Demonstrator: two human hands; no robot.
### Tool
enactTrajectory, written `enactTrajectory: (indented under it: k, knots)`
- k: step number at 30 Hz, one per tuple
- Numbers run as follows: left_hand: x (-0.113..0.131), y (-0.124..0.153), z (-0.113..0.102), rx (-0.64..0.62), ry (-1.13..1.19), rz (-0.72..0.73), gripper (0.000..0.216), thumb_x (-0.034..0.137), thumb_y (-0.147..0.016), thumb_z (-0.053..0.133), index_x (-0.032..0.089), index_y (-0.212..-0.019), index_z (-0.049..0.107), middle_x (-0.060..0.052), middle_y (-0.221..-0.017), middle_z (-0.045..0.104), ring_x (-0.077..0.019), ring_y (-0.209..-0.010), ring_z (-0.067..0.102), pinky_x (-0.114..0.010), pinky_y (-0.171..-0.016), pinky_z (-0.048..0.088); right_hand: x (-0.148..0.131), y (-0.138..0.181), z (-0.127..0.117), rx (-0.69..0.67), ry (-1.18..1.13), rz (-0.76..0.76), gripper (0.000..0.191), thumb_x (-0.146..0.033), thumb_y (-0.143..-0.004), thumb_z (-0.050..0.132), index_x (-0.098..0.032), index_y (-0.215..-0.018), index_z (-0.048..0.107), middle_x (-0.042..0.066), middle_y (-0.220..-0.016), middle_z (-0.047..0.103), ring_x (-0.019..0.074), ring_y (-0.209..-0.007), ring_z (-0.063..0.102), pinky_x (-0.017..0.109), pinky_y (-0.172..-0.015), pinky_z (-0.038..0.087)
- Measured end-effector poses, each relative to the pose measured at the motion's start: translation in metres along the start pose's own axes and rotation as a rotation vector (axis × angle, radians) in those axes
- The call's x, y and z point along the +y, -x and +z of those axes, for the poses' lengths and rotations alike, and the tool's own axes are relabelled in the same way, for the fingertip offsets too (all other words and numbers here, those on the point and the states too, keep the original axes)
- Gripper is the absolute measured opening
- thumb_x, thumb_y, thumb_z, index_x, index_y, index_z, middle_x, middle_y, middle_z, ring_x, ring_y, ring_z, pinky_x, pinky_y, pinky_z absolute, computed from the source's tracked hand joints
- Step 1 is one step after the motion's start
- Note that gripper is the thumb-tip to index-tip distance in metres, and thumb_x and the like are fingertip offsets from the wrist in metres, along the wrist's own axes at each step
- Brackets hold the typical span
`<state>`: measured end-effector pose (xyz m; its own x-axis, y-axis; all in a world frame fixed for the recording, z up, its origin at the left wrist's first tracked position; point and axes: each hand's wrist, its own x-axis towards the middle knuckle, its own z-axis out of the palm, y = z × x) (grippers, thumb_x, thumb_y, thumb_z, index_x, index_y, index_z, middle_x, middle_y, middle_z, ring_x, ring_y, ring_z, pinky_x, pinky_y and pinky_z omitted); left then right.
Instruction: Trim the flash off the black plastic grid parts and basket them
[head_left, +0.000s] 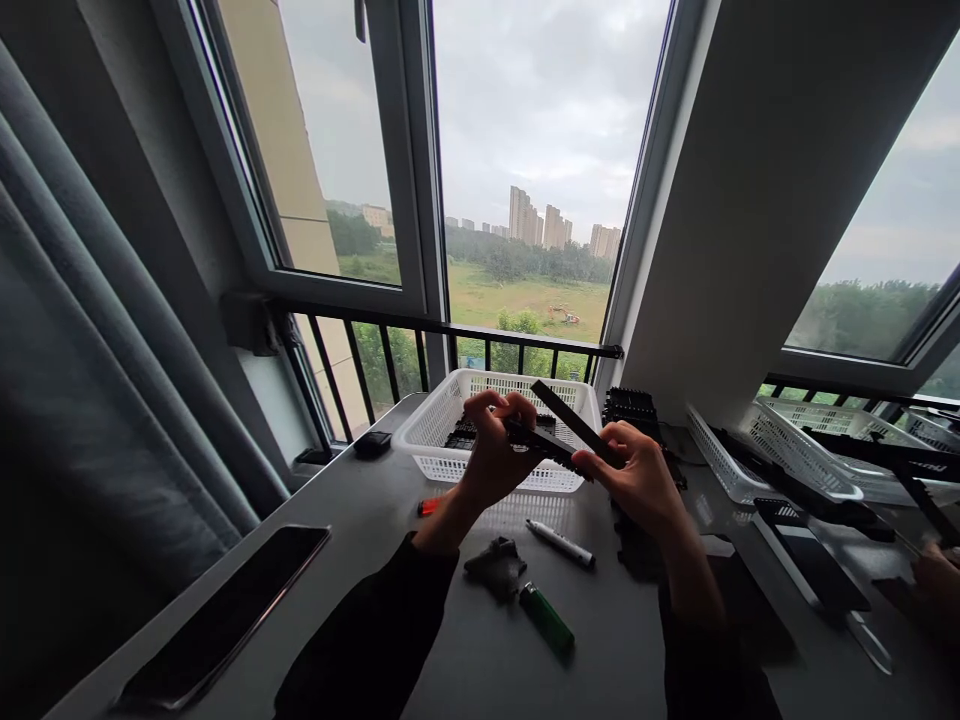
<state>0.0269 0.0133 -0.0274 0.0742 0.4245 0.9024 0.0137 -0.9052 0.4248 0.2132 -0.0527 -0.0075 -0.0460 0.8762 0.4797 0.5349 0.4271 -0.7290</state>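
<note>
currently left fingers (519, 406) pinch black strip (553, 444); its other end at right fingers (622, 437), which grip flat dark bar (570, 416)

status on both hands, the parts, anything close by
Left hand gripping black strip. Right hand holding flat dark bar. White basket just beyond; marker and green lighter on table.

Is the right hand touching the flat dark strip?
Touching: the head view shows the right hand gripping the flat dark strip at its lower end.
</note>
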Motion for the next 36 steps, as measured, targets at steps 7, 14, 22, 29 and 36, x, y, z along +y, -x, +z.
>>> enactTrajectory:
  k: [7, 14, 22, 29, 36]
  knots:
    - [0.005, 0.002, 0.005, -0.062, -0.002, -0.026, 0.069, 0.002, -0.065, 0.076, 0.03, -0.097, 0.023, 0.01, -0.079, 0.045, -0.0061, -0.063, 0.045, -0.019, -0.056, 0.04, -0.004, 0.0, 0.0, 0.02, -0.153, 0.109, 0.041, -0.056, -0.077, 0.07, -0.019, -0.068, 0.054, 0.0, -0.07, 0.056, 0.015, -0.067, 0.057, 0.023, -0.057, 0.042]
    - [0.015, 0.004, 0.01, -0.15, 0.026, -0.03, 0.056, 0.006, -0.071, 0.069, 0.029, -0.099, 0.026, 0.009, -0.079, 0.045, -0.0068, -0.062, 0.045, -0.019, -0.056, 0.04, 0.0, -0.003, 0.006, -0.027, -0.162, 0.18, 0.043, -0.057, -0.071, 0.074, -0.019, -0.072, 0.055, -0.002, -0.068, 0.055, 0.0123, -0.061, 0.052, 0.022, -0.054, 0.039]
    - [0.006, 0.001, -0.001, 0.052, -0.09, 0.05, 0.033, 0.003, -0.065, 0.067, 0.022, -0.071, 0.041, 0.004, -0.071, 0.048, -0.0118, -0.065, 0.046, -0.024, -0.059, 0.038, 0.014, -0.005, -0.001, -0.142, -0.494, 0.473, 0.058, -0.062, -0.073, 0.07, -0.02, -0.11, 0.057, -0.007, -0.058, 0.052, 0.0038, -0.036, 0.031, 0.017, -0.034, 0.018]
    - [0.01, 0.002, 0.004, -0.165, -0.186, -0.11, 0.035, 0.014, -0.06, 0.084, 0.021, -0.086, 0.063, -0.013, -0.129, 0.054, -0.0307, -0.126, 0.047, -0.046, -0.1, 0.043, 0.019, -0.009, -0.003, 0.029, -0.685, 0.45, 0.087, -0.052, -0.059, 0.085, -0.019, -0.131, 0.05, -0.013, -0.053, 0.042, 0.0015, -0.035, 0.024, 0.016, -0.032, 0.017]
    - [-0.011, 0.004, 0.014, 0.028, 0.502, -0.761, 0.075, 0.031, -0.058, 0.088, 0.021, -0.126, 0.058, -0.013, -0.126, 0.063, -0.025, -0.102, 0.067, -0.037, -0.084, 0.057, 0.011, -0.01, -0.001, 0.141, -0.624, 0.375, 0.08, -0.055, -0.061, 0.082, -0.019, -0.127, 0.055, -0.01, -0.057, 0.048, 0.0032, -0.038, 0.03, 0.017, -0.033, 0.019]
